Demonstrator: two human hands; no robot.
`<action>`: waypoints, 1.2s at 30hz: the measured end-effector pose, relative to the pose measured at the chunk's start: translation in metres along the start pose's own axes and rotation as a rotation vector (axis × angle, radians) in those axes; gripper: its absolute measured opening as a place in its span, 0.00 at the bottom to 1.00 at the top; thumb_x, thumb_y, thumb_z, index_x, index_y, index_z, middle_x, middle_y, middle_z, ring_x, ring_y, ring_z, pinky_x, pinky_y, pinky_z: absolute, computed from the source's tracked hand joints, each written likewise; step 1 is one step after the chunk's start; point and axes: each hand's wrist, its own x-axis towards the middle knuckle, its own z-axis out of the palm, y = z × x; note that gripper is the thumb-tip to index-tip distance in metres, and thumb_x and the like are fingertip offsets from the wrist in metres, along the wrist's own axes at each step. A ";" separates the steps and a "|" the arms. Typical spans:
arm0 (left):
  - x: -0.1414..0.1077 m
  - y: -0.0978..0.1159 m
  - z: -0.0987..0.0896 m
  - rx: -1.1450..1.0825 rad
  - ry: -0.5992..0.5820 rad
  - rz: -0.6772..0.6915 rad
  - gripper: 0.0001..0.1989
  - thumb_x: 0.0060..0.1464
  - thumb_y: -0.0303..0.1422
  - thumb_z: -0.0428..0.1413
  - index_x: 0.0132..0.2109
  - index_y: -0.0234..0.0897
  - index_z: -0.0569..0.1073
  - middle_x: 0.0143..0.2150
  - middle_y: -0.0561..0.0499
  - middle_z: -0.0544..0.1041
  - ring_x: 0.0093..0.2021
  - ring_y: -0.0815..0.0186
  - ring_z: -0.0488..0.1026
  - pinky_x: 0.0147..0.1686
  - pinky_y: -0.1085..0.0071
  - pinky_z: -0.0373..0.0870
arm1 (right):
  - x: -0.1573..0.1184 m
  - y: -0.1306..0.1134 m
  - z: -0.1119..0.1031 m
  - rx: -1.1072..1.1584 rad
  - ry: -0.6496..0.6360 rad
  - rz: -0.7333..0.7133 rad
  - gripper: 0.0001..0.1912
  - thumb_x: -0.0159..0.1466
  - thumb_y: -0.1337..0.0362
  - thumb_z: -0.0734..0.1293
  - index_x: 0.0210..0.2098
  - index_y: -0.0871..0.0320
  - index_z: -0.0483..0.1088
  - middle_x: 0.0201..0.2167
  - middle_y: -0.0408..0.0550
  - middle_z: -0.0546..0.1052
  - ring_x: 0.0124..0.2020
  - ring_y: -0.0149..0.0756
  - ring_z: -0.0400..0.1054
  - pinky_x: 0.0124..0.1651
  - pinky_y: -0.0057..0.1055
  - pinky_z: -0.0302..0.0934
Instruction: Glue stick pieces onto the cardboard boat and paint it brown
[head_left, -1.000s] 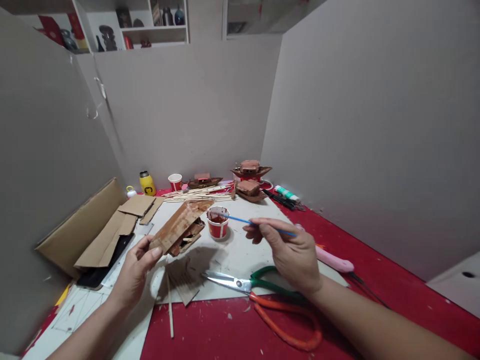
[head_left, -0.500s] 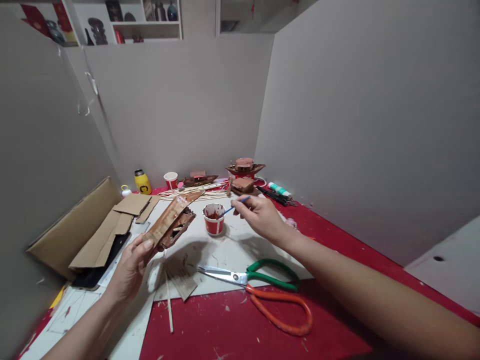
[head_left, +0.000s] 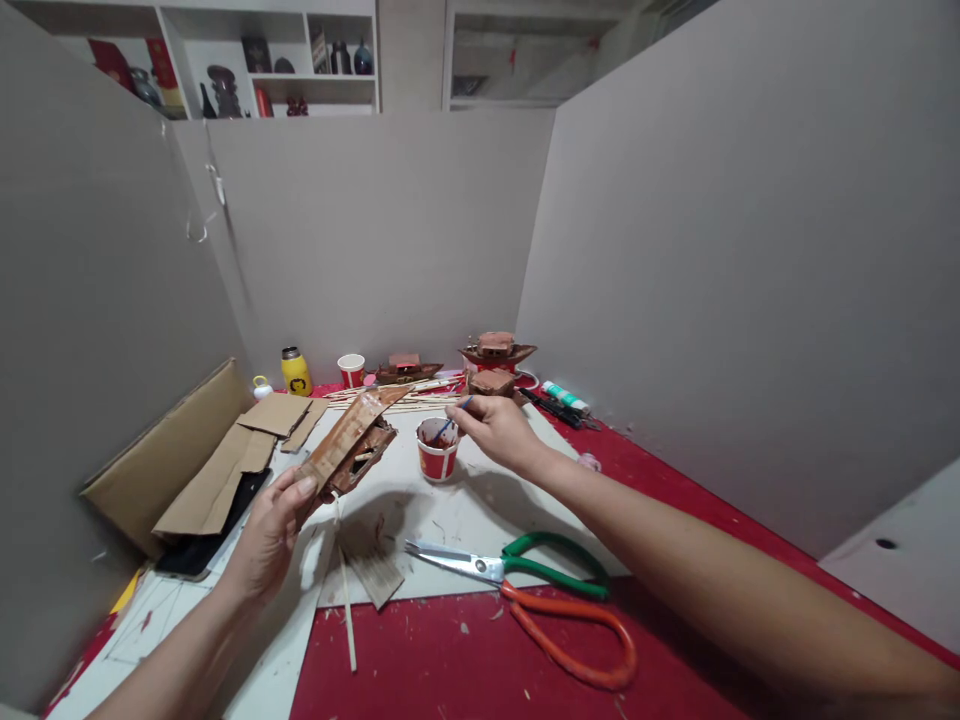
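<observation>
Nearest edge: scissors (head_left: 525,590) with one green and one orange handle lie flat on the red table (head_left: 465,670), blades pointing left, just in front of the right forearm.
Beside them: a thin stick (head_left: 346,620) and a small ribbed cardboard scrap (head_left: 375,572) lie on the white sheet (head_left: 480,520).
Left hand (head_left: 270,530): fingers are clamped on the lower end of a brown-painted cardboard model (head_left: 349,450), held tilted above the sheet, its far end pointing toward the cup.
Left of it: flat cardboard pieces (head_left: 225,470) and a dark tablet-like slab (head_left: 206,535) lie against a leaning cardboard panel (head_left: 150,460).
Right hand (head_left: 491,430): fingers are pinched together on a blue paintbrush (head_left: 454,415), its tip down in the red paper cup (head_left: 437,450) of brown paint.
Between hands: only the cup stands there, just beside the model's far end.
Farther back: a bundle of sticks (head_left: 397,395), painted boat models (head_left: 499,355), a second paper cup (head_left: 350,370) and a yellow bottle (head_left: 295,372).
Around: grey partition walls (head_left: 375,230) close in the table; shelves (head_left: 262,60) show above.
</observation>
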 end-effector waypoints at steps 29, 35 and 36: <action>0.008 -0.017 -0.008 0.119 0.018 -0.037 0.19 0.49 0.44 0.64 0.45 0.38 0.78 0.46 0.46 0.81 0.45 0.56 0.76 0.43 0.67 0.69 | -0.060 0.005 -0.028 0.485 0.451 0.074 0.14 0.65 0.53 0.69 0.39 0.57 0.78 0.31 0.51 0.83 0.29 0.36 0.76 0.25 0.29 0.69; 0.009 -0.024 -0.009 0.165 0.026 -0.039 0.19 0.48 0.44 0.66 0.45 0.41 0.78 0.45 0.49 0.81 0.46 0.58 0.74 0.45 0.68 0.68 | -0.080 -0.013 -0.025 0.699 0.350 -0.076 0.07 0.67 0.60 0.69 0.43 0.49 0.79 0.34 0.45 0.83 0.31 0.34 0.76 0.27 0.28 0.71; 0.009 -0.024 -0.009 0.180 0.029 -0.033 0.19 0.47 0.44 0.66 0.44 0.41 0.77 0.44 0.49 0.81 0.45 0.58 0.74 0.45 0.68 0.68 | -0.083 -0.017 -0.024 0.688 0.310 -0.099 0.07 0.68 0.61 0.68 0.43 0.48 0.79 0.34 0.45 0.83 0.30 0.33 0.76 0.27 0.28 0.71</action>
